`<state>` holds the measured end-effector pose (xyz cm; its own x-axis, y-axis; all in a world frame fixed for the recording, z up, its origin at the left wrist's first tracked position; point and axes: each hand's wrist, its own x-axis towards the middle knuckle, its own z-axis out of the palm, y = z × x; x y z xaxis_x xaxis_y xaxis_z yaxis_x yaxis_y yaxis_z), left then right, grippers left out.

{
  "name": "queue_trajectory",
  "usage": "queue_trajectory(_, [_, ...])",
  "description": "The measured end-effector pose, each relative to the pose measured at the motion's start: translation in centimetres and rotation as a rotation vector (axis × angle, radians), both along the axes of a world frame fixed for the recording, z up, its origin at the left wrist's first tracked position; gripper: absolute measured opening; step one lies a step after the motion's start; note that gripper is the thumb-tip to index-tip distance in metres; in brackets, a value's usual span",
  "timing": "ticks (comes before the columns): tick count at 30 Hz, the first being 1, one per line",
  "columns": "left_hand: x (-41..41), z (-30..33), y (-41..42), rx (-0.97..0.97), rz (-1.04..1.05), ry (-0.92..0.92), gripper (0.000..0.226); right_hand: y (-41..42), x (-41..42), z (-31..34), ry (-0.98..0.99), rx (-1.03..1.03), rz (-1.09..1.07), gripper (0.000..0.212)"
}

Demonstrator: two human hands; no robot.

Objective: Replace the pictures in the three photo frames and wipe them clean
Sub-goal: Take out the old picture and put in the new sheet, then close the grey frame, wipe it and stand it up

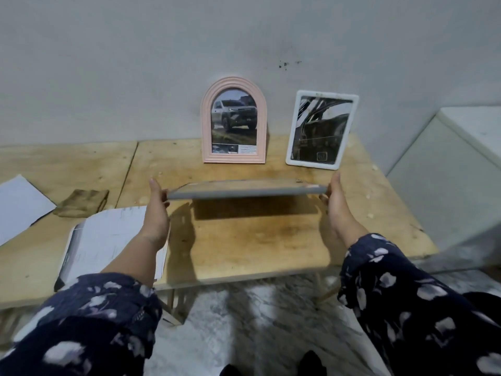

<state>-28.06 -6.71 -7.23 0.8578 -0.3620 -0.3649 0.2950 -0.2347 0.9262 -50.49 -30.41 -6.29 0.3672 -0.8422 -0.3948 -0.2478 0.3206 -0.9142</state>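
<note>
A grey rectangular photo frame is held level above the middle of the wooden table, seen almost edge-on, so neither its face nor its contents can be read. It is gripped at its short ends: the left hand is clamped on the nine o'clock end, thumb on top and fingers curled under, and the right hand is clamped on the three o'clock end in the same way. A shadow on the wood directly below shows that the frame is clear of the surface. The two-ended grip is judged to keep the frame flat and steady while it is carried or turned.

At twelve o'clock from the held frame, a pink arched frame with a car picture is propped upright at the wall. At about one o'clock, just beside it, a white rectangular frame leans back against the wall in the same manner. Both are well apart from the hands, presumably kept out of the working area.

At nine o'clock a folded brown cloth lies on the table, within reach for wiping. Loose sheets and a stack of printed pages lie at about eight o'clock, likely the supply of replacement pictures.
</note>
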Motion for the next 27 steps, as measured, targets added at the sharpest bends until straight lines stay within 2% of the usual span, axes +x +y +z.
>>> queue_trajectory(3, [0.2, 2.1, -1.3, -0.134, 0.061, -0.049, 0.069, -0.2, 1.5, 1.9, -0.105, -0.105, -0.026, 0.053])
queue_trajectory(6, [-0.2, 3.2, -2.5, -0.127, 0.060, -0.160, 0.070, -0.2, 3.3, 3.0, -0.151, -0.143, -0.067, 0.064])
queue_trajectory(8, [-0.3, 3.3, -2.8, -0.083, 0.051, -0.224, 0.070, -0.5, 4.1, 3.0, -0.093, -0.141, -0.097, 0.078])
queue_trajectory(10, [0.0, 2.6, -2.6, -0.016, 0.042, -0.227, 0.084, -0.7, 4.4, 2.2, 0.003, -0.127, -0.088, 0.087])
queue_trajectory(12, [0.5, 1.3, -2.3, 0.044, -0.001, -0.211, 0.087, -0.5, 4.4, 1.2, 0.073, -0.106, -0.055, 0.082])
queue_trajectory(15, [0.6, -0.3, -2.1, 0.124, -0.059, -0.190, 0.069, 0.1, 4.6, 0.0, 0.159, -0.102, -0.045, 0.076])
queue_trajectory(17, [0.8, -1.2, -2.1, 0.158, -0.071, -0.188, 0.066, 0.2, 5.0, -1.0, 0.200, -0.108, -0.046, 0.072])
queue_trajectory(20, [1.5, -2.1, -2.5, 0.186, -0.059, -0.174, 0.068, 0.0, 5.5, -2.5, 0.247, -0.098, -0.041, 0.079])
queue_trajectory(22, [2.0, -2.7, -3.3, 0.237, -0.060, -0.159, 0.078, -0.9, 6.2, -3.7, 0.288, -0.052, -0.029, 0.088])
queue_trajectory(25, [2.9, -4.3, -3.8, 0.335, -0.046, -0.153, 0.113, -1.8, 7.0, -4.6, 0.372, -0.022, -0.031, 0.087])
queue_trajectory(27, [3.4, -5.1, -4.1, 0.428, -0.040, -0.146, 0.121, -2.6, 7.2, -5.0, 0.487, -0.052, -0.047, 0.085])
